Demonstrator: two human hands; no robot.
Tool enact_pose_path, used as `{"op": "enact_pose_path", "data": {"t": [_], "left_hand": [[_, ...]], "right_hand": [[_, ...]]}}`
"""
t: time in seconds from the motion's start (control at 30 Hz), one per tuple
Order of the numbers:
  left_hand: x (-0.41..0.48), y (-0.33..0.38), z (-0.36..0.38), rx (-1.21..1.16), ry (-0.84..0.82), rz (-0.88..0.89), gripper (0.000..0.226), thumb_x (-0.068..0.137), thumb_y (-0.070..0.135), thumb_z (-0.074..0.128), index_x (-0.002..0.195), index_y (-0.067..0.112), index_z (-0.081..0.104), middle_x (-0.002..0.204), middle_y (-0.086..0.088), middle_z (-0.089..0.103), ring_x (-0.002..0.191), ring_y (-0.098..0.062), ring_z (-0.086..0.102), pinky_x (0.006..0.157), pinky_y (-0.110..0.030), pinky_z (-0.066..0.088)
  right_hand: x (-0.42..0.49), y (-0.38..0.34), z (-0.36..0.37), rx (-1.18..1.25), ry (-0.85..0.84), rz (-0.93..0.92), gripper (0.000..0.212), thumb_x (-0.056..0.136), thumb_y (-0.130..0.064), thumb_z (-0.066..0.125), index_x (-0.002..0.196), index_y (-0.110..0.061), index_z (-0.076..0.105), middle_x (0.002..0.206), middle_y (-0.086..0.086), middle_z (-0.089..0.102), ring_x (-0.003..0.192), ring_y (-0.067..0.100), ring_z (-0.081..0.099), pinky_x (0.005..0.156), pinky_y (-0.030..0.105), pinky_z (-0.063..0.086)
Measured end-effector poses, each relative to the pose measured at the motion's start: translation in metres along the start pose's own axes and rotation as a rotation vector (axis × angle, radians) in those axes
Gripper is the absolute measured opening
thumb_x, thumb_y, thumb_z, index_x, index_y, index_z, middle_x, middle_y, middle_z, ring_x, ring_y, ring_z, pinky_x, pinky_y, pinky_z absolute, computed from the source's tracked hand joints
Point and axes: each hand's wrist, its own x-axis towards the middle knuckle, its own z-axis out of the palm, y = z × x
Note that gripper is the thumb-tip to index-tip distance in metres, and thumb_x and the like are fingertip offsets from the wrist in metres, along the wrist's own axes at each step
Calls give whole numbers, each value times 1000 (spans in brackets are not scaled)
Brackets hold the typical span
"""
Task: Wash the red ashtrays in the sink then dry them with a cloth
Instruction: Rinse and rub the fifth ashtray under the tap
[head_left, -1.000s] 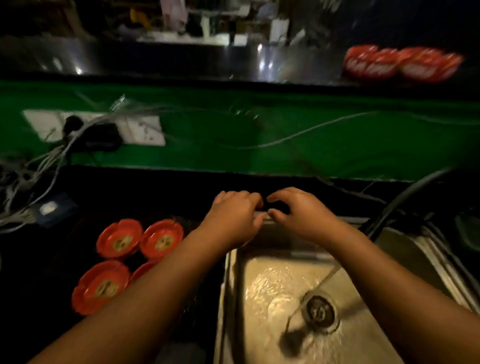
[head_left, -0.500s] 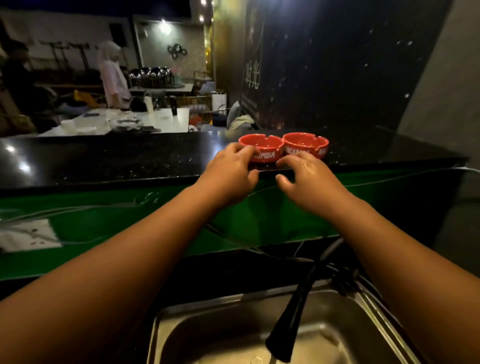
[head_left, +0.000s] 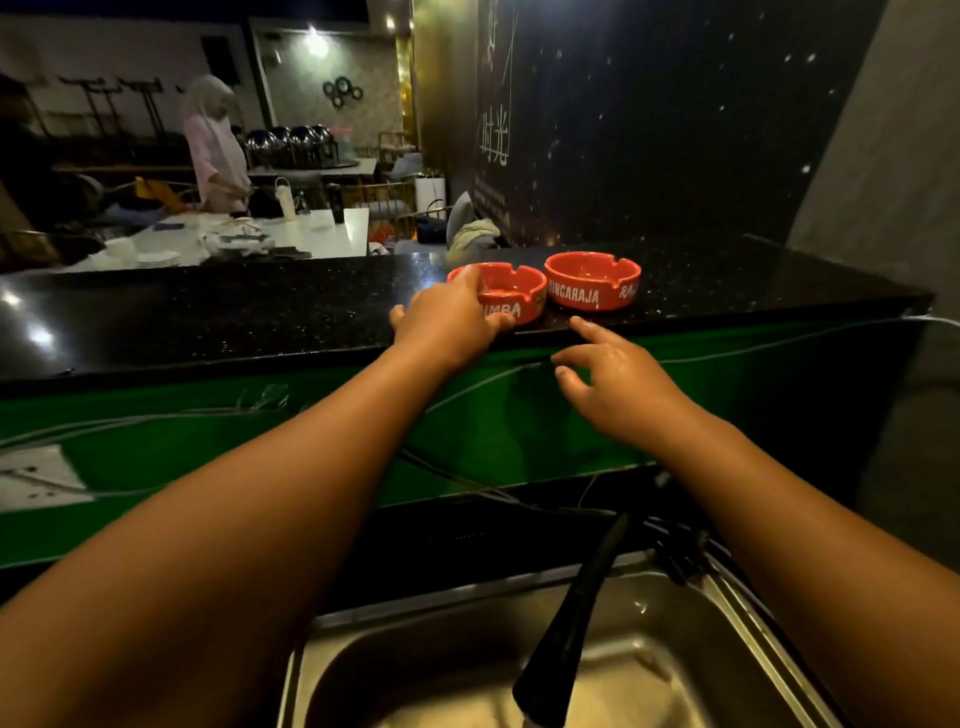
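Head view: your left grip (head_left: 451, 323) curls round the nearer ashtray (head_left: 514, 297) at the table (head_left: 249, 317) edge; your right grip (head_left: 615, 387), fingers loose and empty, sits just below the second ashtray (head_left: 592, 281), which lies ahead and above.

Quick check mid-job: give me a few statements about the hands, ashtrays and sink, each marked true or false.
1. The left ashtray and right ashtray sit on the counter. True.
2. The right hand holds the right ashtray. False: it is open, below the counter edge, touching neither ashtray.
3. The left hand grips the left ashtray. True.
4. An ashtray lies in the sink. False: the part of the sink in view holds none.
5. The ashtrays are stacked. False: they stand side by side.
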Motion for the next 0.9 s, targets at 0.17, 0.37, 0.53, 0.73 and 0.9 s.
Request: {"op": "enact_pose_path", "data": {"t": [0.17,0.37,0.53,0.73,0.9], "left_hand": [[-52,-15,-15,-68,163,62,39,82,48,65,111,26,51,119,-1,60,116,-32,49,91,-45,35],[-153,-68,-8,-304,200,226,30,76,31,72,97,26,52,115,0,58,103,-26,56,88,-48,46],[-243,-113,19,-416,75,176,36,74,17,78,105,17,59,137,-6,51,124,-17,49,103,-36,44],[-336,-158,69,-376,-165,164,36,73,38,76,100,19,61,144,10,29,129,0,30,100,-4,25],[-389,-184,122,-407,-478,89,38,81,33,73,115,25,57,151,12,17,136,-5,23,109,-23,26]], "right_hand": [[-27,-19,11,303,132,30,26,97,-25,51,115,-18,68,127,1,59,118,16,54,93,24,40],[-91,-59,46,1229,-16,314,33,99,-35,42,122,-18,57,99,6,66,77,17,64,57,26,52],[-152,-80,103,1432,-226,393,51,88,-51,43,133,-29,48,118,4,65,96,22,68,63,32,52],[-234,-89,174,1464,-389,629,29,91,-39,51,119,-35,53,119,7,63,104,30,64,68,36,55],[-289,-66,227,1493,-454,971,36,95,-2,45,125,-20,50,117,15,61,95,35,66,66,43,56]]}}
